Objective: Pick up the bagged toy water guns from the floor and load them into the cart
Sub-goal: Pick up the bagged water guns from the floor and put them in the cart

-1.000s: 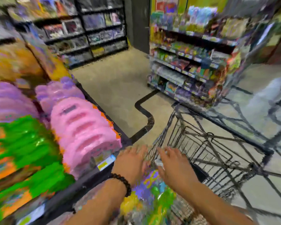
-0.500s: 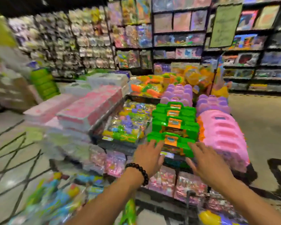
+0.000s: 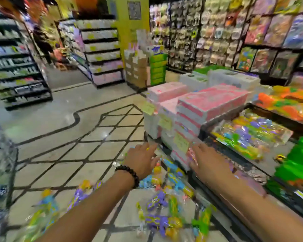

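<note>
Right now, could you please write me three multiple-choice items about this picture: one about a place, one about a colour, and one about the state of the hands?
1. Where do the bagged water guns lie?
A. on the floor beside the display stand
B. on top of the pink boxes
C. in a basket on the stand

2. What colour is the bracelet on the left wrist?
A. white
B. black
C. red

3. What are the hands doing?
A. both grip one bag
B. only the right hand grips a box
C. both are spread open and hold nothing

Answers: 1 A, the bags are scattered on the tiles near the stand. 2 B, dark beads circle the wrist. 3 C, the left hand and the right hand show straight fingers above the bags.
</note>
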The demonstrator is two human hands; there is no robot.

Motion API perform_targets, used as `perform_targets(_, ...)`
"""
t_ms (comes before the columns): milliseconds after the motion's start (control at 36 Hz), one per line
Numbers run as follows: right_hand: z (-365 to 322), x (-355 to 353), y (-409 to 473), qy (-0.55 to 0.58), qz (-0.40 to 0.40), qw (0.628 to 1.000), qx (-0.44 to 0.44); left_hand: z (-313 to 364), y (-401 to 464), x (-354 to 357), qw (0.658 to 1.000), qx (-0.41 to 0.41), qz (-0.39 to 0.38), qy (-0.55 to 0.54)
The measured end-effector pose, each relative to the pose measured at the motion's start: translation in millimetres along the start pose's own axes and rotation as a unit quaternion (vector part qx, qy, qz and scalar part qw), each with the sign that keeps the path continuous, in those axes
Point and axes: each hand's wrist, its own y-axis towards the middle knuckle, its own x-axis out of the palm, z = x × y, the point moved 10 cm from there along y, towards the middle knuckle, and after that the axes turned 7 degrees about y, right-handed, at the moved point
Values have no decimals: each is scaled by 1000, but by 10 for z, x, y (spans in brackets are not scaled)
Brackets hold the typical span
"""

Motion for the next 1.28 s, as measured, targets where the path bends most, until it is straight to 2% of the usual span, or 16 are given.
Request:
perform_targets(139,-882,347,381,8,-25,999,-48,-1070,-435,115,997,-71,-3,15)
perform_targets(306,-1656,687,629,8,-58,994,-97,-1879,-902,282,990,-141,-17,22)
perform_targets(500,-2238,1021,888,11,-84,983,-165,-2374,-1309,535,978,-207,-35,12)
perform_targets(694,-2520,1310,1262,27,-108,969,-222,-2626,-1453,648,960,-271,-63,25)
perform_targets(833,-2459,1344,1513,53,-117,962,-242,-2644,-1291,587,950,-297,-85,48)
perform_targets(972,-2087,1430,1850,60,-118,961,-243,-2500,-920,639,948,-300,-94,53)
perform_targets(1056,-1772,1593,2003,69,-121,962,-235,-2401,-639,825,950,-289,-104,54)
perform_targets(1278,-853,2289,2134,54,-173,972,-148,-2053,98,1655,966,-212,-145,35)
